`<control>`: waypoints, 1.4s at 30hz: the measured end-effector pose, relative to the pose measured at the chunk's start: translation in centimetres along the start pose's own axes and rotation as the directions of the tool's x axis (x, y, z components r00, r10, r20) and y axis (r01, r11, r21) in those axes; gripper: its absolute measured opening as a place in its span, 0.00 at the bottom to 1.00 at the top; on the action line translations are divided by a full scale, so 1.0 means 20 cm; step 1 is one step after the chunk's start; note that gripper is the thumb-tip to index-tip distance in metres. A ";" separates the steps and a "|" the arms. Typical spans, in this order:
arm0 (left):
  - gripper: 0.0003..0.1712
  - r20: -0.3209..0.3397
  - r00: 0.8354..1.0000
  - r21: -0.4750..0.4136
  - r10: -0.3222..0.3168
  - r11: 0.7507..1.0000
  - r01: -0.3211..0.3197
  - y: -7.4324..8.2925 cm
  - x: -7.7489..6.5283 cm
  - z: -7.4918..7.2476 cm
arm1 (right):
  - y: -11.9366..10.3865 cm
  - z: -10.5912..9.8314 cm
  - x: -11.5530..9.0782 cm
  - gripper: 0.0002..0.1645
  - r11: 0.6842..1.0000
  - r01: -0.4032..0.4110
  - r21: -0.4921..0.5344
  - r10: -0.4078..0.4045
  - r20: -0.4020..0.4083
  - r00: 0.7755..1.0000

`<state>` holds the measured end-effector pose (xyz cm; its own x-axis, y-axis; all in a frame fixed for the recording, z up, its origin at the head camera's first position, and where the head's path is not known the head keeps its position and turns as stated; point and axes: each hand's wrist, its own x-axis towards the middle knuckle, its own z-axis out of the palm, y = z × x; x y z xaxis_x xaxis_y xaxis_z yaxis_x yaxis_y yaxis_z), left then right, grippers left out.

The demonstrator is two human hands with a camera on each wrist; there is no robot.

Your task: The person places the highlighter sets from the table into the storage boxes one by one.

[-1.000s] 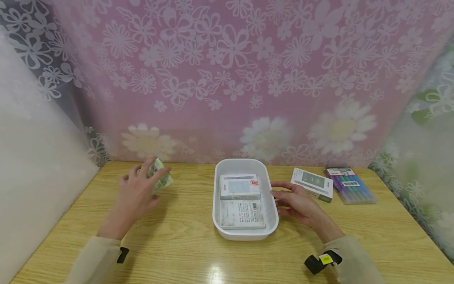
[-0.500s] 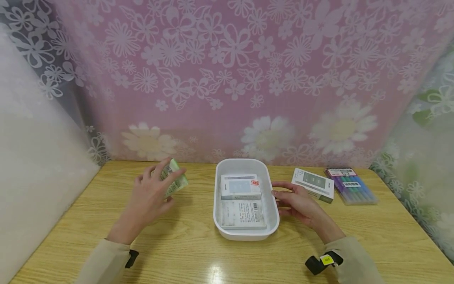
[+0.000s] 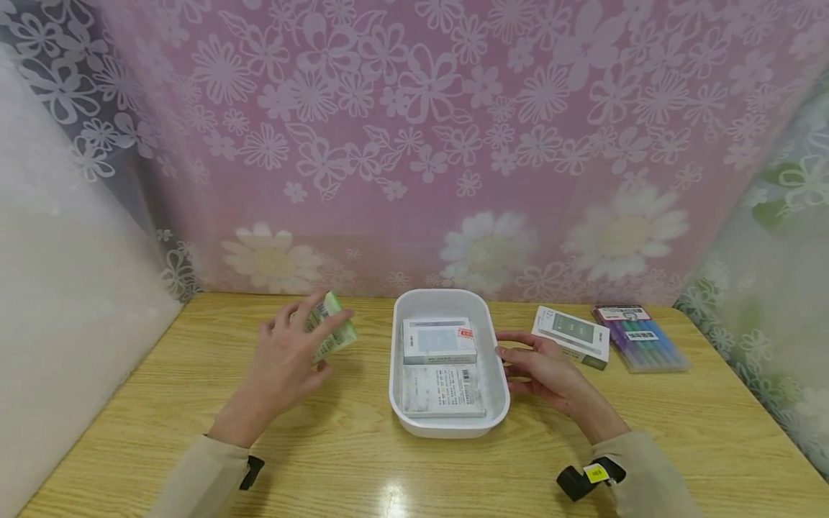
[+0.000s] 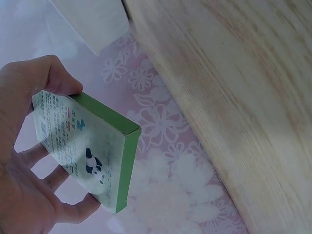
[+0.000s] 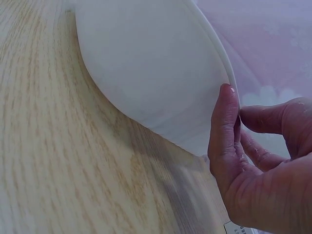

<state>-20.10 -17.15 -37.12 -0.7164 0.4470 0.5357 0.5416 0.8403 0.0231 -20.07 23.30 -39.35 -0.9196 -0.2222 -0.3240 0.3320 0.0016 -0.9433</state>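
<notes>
My left hand (image 3: 288, 352) is left of the white plastic tray (image 3: 450, 429), in the air above the table. It grips a thin, pale green box (image 3: 333, 334) between thumb and fingers. In the left wrist view the box (image 4: 87, 146) shows green edges, printed text and a small panda picture. At the tray's right side, my right hand (image 3: 544, 368) holds the rim with its fingertips; the right wrist view shows a finger lying along the outer wall (image 5: 151, 63). Inside the tray lie a white-and-grey box (image 3: 439, 341) and, nearer me, a flat white box (image 3: 442, 391) with printed text.
Right of the tray lie another white-and-grey box (image 3: 571, 334) and a clear pack of coloured pens (image 3: 641, 339). All stand on a wooden table (image 3: 337, 460). A pink flowered curtain (image 3: 388, 180) rises along the table's back edge.
My left hand has carried the green box to the right, closer to the tray. The right hand, the tray and its contents stay in place.
</notes>
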 end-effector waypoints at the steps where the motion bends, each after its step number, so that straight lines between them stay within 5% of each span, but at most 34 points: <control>1: 0.47 0.000 1.000 0.002 0.003 1.000 -0.003 0.01 0.00 0.00 | 0.00 0.00 0.00 0.39 1.000 0.000 0.000 0.000 0.001 1.000; 42: 0.47 -0.023 0.985 -0.142 0.171 0.975 -0.173 0.29 0.15 0.01 | 0.00 0.00 0.00 0.36 1.000 -0.011 0.021 0.011 0.008 1.000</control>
<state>-19.22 -10.94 -35.48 -0.6028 0.5774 0.5506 0.7142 0.6982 0.0497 -20.15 23.22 -39.33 -0.9142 -0.2302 -0.3335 0.3464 -0.0166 -0.9380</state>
